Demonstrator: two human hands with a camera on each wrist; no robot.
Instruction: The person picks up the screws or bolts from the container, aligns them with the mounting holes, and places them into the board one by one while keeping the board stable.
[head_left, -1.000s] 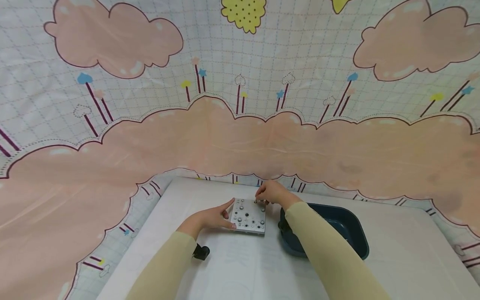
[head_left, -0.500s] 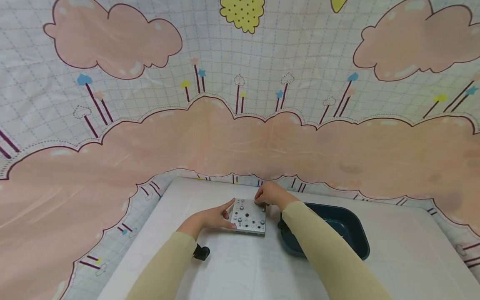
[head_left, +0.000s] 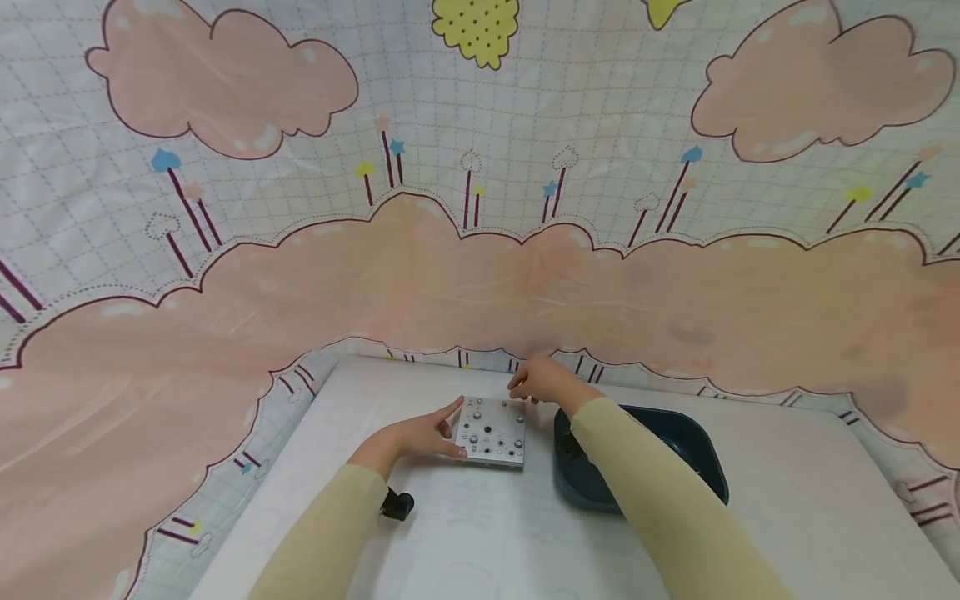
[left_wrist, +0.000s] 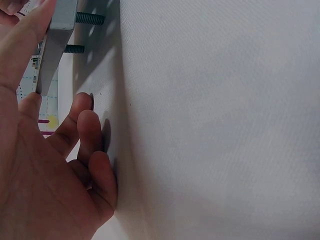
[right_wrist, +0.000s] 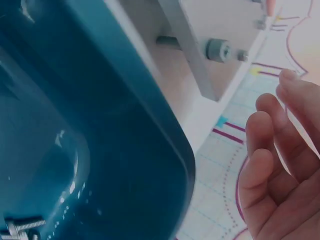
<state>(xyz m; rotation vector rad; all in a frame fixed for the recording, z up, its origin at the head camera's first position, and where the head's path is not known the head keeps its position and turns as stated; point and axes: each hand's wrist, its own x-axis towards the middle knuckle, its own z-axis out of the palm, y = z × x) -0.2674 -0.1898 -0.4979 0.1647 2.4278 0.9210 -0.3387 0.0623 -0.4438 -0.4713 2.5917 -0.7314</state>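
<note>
A silver metal plate [head_left: 491,432] with holes and several bolts lies on the table in the head view. My left hand [head_left: 420,435] holds its left side between thumb and index finger. Threaded bolt ends [left_wrist: 90,19] stick out under the plate in the left wrist view. Just off the plate's far right corner is my right hand [head_left: 543,383], its fingers loosely bent, with nothing visible in them. In the right wrist view, a socket-head bolt [right_wrist: 218,50] and a smaller screw [right_wrist: 242,55] sit in the plate, apart from the right fingers [right_wrist: 260,130].
A dark blue tray [head_left: 585,492] stands right of the plate, partly under my right forearm. Loose screws [right_wrist: 25,225] lie inside it. White cloth covers the table [head_left: 480,542], and a patterned curtain [head_left: 480,283] hangs behind.
Earlier, my right fingers were at a small screw on the plate's far edge. Now they have lifted slightly away and the screw stays in the plate. My left hand keeps its hold.
</note>
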